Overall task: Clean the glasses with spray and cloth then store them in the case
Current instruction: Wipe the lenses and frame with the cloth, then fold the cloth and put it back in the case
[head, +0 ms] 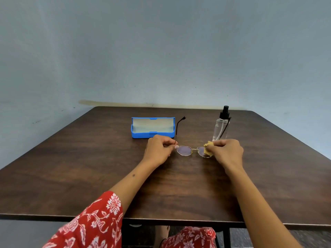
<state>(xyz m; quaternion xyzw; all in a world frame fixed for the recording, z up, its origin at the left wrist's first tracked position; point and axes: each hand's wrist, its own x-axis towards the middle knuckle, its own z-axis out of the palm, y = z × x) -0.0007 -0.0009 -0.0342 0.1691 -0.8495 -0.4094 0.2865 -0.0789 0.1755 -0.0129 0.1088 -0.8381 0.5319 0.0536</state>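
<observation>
Thin gold-rimmed glasses (184, 150) are held a little above the dark wooden table (89, 167), arms unfolded and pointing away from me. My left hand (159, 151) pinches the frame at its left hinge. My right hand (226, 152) pinches a small yellow cloth (207, 149) around the right lens. An open blue case (152, 127) with a pale lining lies behind my left hand. A clear spray bottle (221, 127) with a black pump top stands behind my right hand.
A grey-blue wall rises right behind the table's far edge. The table's front edge runs below my forearms, and my red patterned clothing shows beneath it.
</observation>
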